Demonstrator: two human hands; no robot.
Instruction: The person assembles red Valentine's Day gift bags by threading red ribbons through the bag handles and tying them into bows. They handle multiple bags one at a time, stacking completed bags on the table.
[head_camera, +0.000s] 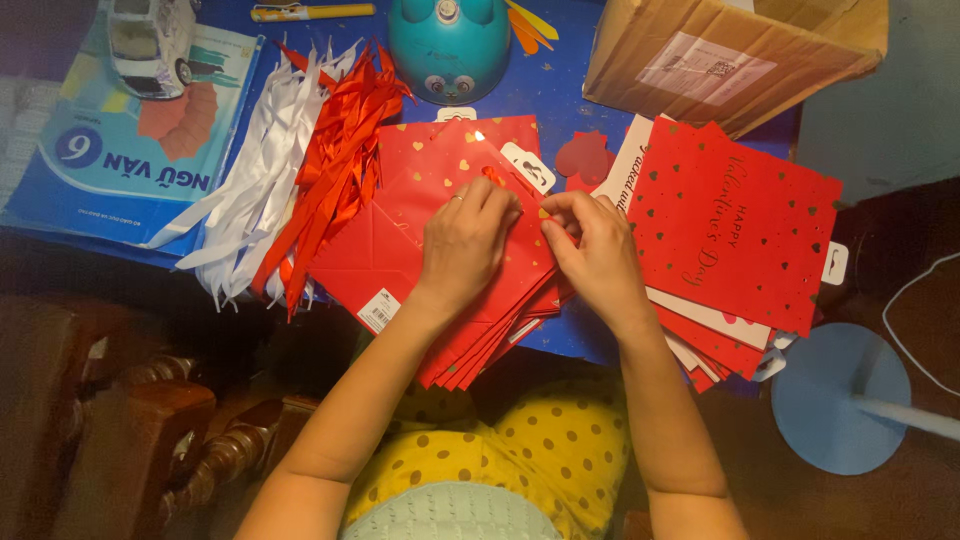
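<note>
A stack of flat red paper gift bags (400, 250) with small gold hearts lies on the blue table, tilted toward me. My left hand (465, 240), with a ring on one finger, presses on the top bag near its upper edge. My right hand (590, 245) pinches that same edge beside it, fingertips close to the left hand's. A bit of red ribbon (493, 177) shows just above the left fingers. To the right lies a second pile of red heart-dotted bags (735, 215), apart from both hands.
Loose red ribbons (340, 165) and white ribbons (260, 170) lie left of the bags. A blue book (110, 165) with a toy car (150, 45) sits far left, a teal dome-shaped object (450, 45) at the back, a cardboard box (720, 55) back right. A round blue fan base (840, 400) stands lower right.
</note>
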